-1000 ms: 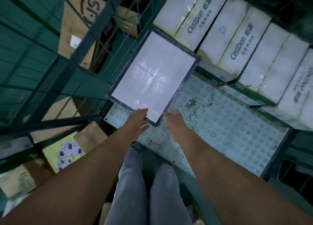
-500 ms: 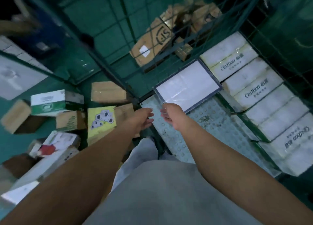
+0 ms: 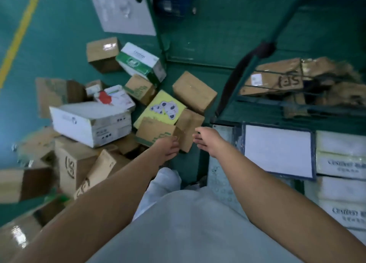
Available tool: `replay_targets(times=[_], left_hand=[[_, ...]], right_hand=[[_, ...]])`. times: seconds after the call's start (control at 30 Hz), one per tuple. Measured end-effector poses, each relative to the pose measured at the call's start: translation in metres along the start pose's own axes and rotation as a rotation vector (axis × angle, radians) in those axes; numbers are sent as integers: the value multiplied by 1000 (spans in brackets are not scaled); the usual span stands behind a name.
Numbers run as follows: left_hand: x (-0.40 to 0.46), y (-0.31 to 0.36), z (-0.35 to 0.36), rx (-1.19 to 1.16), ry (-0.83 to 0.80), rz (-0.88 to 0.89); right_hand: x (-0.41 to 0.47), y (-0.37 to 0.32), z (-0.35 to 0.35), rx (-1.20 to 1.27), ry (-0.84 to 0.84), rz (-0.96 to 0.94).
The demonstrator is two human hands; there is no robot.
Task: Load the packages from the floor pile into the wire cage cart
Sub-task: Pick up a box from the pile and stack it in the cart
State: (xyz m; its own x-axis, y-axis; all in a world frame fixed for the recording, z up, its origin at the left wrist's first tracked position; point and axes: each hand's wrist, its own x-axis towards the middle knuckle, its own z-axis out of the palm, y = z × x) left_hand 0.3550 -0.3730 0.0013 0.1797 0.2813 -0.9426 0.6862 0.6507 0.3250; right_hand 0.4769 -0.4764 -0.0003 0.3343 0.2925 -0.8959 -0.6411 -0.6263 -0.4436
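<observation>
A pile of cardboard packages lies on the green floor at left. Nearest my hands are a brown box with green print (image 3: 153, 133) and a plain brown box (image 3: 191, 129) beside it, under a yellow box with panda pictures (image 3: 161, 109). My left hand (image 3: 168, 147) reaches over the green-print box, fingers relaxed, holding nothing. My right hand (image 3: 206, 139) is stretched out just right of the plain brown box, fingers straight and empty. At right, the wire cage cart's studded floor (image 3: 219, 171) holds a flat white package with a dark border (image 3: 277, 150).
White Cestbon cartons (image 3: 340, 163) line the cart's right side. A big white box (image 3: 93, 122), a green-and-white box (image 3: 141, 62) and more brown boxes crowd the pile. Cage mesh and a dark strap (image 3: 235, 76) stand ahead, SF boxes (image 3: 277, 78) behind them.
My hands let go of the flat white package, which now lies in the cart. My view swung left to the floor pile and both empty hands moved toward the nearest brown boxes.
</observation>
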Motion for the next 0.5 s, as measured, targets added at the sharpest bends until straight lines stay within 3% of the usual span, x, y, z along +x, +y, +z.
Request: replay_targets(times=[0.5], left_hand=[[71,4,-243,-523,164,-76]], right_hand=[[82,-50,259,-461,-211,93]])
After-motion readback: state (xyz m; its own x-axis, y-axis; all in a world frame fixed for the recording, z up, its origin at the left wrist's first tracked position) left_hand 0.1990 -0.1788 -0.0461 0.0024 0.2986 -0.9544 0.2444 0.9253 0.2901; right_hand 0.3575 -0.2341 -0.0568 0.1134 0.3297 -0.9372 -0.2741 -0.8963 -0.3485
